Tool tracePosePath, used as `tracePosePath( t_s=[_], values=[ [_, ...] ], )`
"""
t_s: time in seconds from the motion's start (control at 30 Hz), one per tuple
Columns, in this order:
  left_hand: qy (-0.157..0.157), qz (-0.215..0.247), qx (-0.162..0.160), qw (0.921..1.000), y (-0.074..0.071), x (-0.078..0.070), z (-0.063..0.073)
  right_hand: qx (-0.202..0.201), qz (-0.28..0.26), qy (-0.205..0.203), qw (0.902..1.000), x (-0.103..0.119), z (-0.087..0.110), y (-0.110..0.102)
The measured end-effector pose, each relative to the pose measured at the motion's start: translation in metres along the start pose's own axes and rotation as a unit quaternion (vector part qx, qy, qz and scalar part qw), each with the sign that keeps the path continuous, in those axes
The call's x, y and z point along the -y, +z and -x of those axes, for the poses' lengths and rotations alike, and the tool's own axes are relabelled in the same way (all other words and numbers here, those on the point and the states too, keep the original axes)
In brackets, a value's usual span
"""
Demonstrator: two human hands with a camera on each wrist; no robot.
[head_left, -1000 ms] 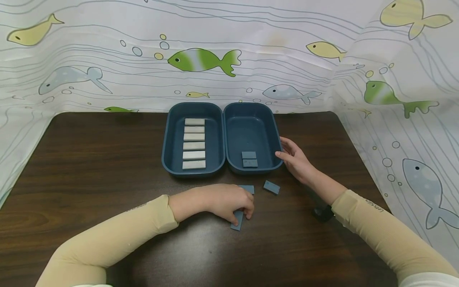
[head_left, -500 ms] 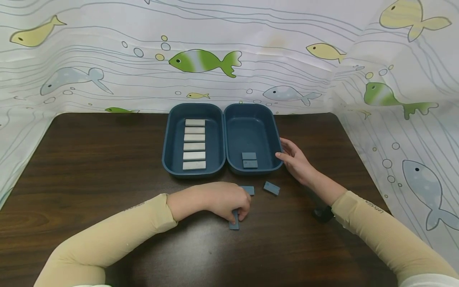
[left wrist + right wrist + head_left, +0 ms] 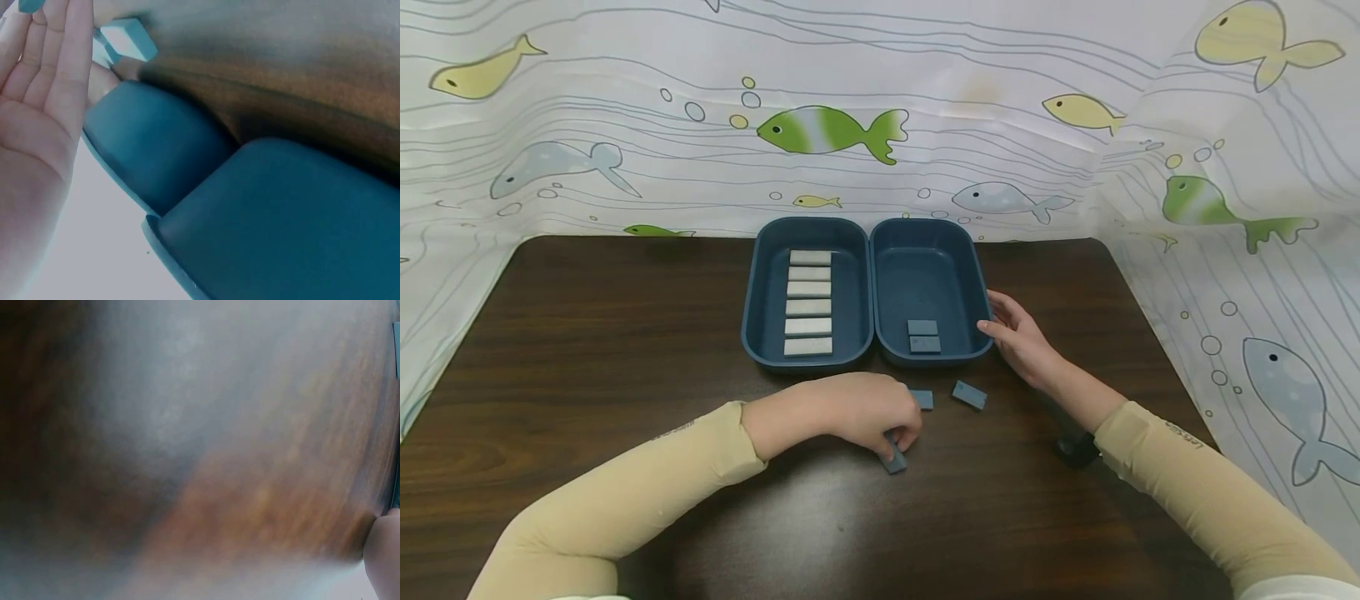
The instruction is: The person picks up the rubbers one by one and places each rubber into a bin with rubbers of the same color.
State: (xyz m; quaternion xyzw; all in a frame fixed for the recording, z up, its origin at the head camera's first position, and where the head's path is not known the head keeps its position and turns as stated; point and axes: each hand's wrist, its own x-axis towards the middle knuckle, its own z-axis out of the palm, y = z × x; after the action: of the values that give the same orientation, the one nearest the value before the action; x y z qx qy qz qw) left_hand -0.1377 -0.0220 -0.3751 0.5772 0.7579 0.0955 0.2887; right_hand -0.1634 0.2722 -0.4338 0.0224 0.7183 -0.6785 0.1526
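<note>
In the head view my left hand (image 3: 868, 412) pinches a small blue rectangular block (image 3: 893, 460) between thumb and fingers, low over the table. The left wrist view shows the palm (image 3: 37, 119), with part of that block (image 3: 30, 5) at the fingertips. Two other blue blocks lie in front of the bins: one (image 3: 923, 399) partly behind the left hand, another (image 3: 970, 395) tilted to its right. My right hand (image 3: 1026, 346) grips the right side of the right blue bin (image 3: 981, 283), thumb at the rim. Two blue blocks (image 3: 924, 336) lie inside that bin.
Touching it on the left is a second blue bin (image 3: 749, 308), holding a column of several white blocks (image 3: 809, 307). Both stand at the back of the dark wooden table (image 3: 625, 350), against a fish-patterned sheet (image 3: 700, 192). A dark object (image 3: 1075, 450) sits beneath the right forearm.
My left hand has shifted slightly left and away from me, and the block in it has turned. My right hand stays on the bin.
</note>
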Motion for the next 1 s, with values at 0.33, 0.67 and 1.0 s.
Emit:
tracePosePath(
  t_s=[0.33, 0.67, 1.0],
  values=[
    [0.004, -0.012, -0.042, 0.999, -0.016, 0.002, 0.004, -0.002, 0.009, -0.003, 0.9999, -0.001, -0.001, 0.0],
    [0.003, -0.021, -0.076, 0.9969, -0.039, 0.002, 0.005, 0.001, -0.008, -0.011, 0.9999, -0.002, -0.001, 0.0],
    [-0.011, -0.039, -0.107, 0.9935, -0.064, 0.01, 0.004, -0.002, -0.012, -0.015, 0.9998, -0.003, -0.001, 0.0]
  ],
)
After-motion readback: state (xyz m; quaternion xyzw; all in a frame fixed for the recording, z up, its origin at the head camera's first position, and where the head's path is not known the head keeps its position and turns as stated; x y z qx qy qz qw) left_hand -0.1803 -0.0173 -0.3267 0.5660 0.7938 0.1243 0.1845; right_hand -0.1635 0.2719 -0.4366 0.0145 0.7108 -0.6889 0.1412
